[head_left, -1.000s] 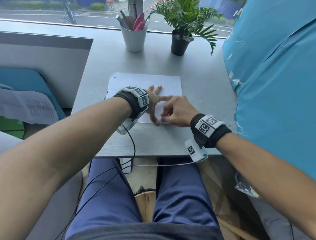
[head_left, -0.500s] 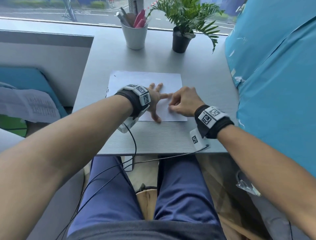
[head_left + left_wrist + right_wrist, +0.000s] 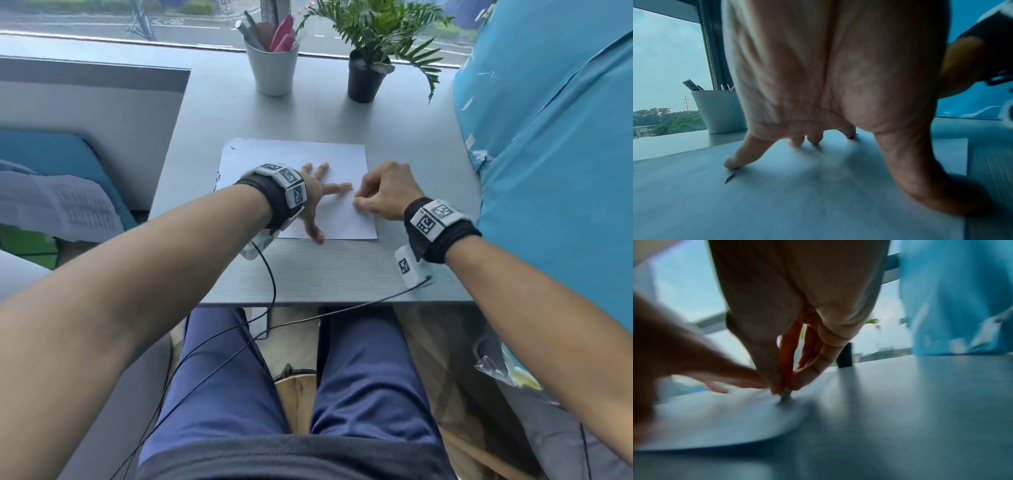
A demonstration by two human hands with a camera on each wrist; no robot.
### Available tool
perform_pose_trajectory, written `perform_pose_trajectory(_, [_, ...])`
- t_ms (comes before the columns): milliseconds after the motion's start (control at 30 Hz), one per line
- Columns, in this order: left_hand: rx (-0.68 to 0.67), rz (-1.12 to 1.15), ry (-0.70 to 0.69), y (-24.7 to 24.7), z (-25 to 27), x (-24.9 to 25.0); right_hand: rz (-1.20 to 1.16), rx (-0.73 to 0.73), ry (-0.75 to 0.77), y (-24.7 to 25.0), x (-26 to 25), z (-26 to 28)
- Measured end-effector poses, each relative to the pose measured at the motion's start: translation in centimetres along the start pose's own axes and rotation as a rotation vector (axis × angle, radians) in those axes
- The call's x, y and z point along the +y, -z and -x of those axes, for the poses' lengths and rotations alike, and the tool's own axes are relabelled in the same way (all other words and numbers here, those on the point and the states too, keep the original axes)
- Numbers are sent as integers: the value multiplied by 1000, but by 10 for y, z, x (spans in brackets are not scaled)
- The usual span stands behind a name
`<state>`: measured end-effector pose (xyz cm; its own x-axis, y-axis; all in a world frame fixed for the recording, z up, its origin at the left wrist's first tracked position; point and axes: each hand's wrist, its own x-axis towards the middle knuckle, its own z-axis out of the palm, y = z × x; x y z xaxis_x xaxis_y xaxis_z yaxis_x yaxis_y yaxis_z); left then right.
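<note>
A white sheet of paper (image 3: 294, 154) lies flat on the grey table (image 3: 342, 274). My left hand (image 3: 318, 192) presses on the sheet with fingers spread and straight; the left wrist view shows its fingertips (image 3: 731, 162) touching the paper (image 3: 797, 194). My right hand (image 3: 358, 200) sits at the sheet's right side, thumb and fingers pinched together. In the right wrist view, blurred, this hand (image 3: 784, 389) pinches a small grey object (image 3: 785, 397) whose tip touches the paper (image 3: 715, 418). What the object is cannot be made out. The left index finger (image 3: 339, 187) points towards the pinch.
A white cup of pens (image 3: 272, 68) and a potted plant (image 3: 364, 78) stand at the table's far edge by the window. A large blue plastic-covered mass (image 3: 548, 154) borders the table on the right. Black cables (image 3: 270, 294) hang from both wrists over the near edge.
My right hand has slid away from me along the paper's right side, keeping its pinch. The left hand has stayed spread on the sheet.
</note>
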<state>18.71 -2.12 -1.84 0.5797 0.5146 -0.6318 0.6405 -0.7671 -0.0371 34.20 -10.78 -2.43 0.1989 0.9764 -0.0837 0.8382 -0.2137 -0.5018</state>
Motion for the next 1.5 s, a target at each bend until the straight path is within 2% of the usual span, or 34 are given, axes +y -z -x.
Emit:
perform_pose_trajectory(100, [1, -6, -5, 2, -1, 1, 2, -185, 145, -16, -17, 19])
perform_pose_trajectory(133, [-2, -8, -4, 3, -1, 1, -4, -168, 129, -14, -13, 15])
perform_pose_trajectory(233, [-7, -10, 14, 3, 1, 3, -18, 14, -1, -1, 3, -3])
perform_pose_trajectory(367, [-8, -10, 8, 2, 1, 4, -13, -140, 119, -18, -15, 17])
perform_pose_trajectory(467, [-9, -4, 11, 1, 0, 2, -79, -17, 18, -9, 4, 7])
perform_pose_trajectory(533, [-13, 0, 16, 2, 3, 2, -112, 11, -35, -3, 12, 0])
perform_pose_trajectory(667, [24, -51, 16, 4, 3, 6, -61, -31, 18, -8, 5, -2])
perform_pose_trajectory(800, [100, 20, -164, 3, -4, 0, -62, -13, 28, -11, 0, -9])
perform_pose_trajectory(933, [49, 78, -125, -3, -10, -9, -31, -51, 62, -10, -5, -14])
perform_pose_trajectory(1033, [38, 98, -121, -4, -13, -14, -45, 0, 36, -6, -5, -16])
perform_pose_trajectory(1200, [4, 87, -103, -1, -16, -11, -11, -171, 182, -22, -26, 8])
perform_pose_trajectory(1333, [11, 85, -91, 1, -11, -9, -49, -13, 70, -4, -7, -13])
perform_pose_trajectory(1500, [-7, 33, -60, 1, -17, -6, 5, -222, 221, -20, -33, 14])
